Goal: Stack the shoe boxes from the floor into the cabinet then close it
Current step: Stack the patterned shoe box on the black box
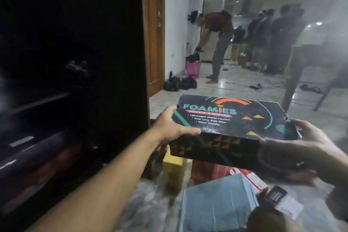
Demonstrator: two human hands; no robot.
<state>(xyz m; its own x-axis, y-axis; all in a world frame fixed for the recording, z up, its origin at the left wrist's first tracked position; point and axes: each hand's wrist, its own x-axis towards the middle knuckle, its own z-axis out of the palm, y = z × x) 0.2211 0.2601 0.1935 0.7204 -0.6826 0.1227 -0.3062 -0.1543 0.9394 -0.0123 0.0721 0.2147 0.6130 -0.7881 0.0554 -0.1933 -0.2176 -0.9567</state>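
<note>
Holding a black printed cardboard shoe box (pixel 231 128) in mid-air at 3 o'clock of the dark open cabinet (pixel 71 81), the left hand (pixel 172 126) and right hand (pixel 301 149) each grasp one end, above a light blue box (pixel 218 203) on the floor.
</note>
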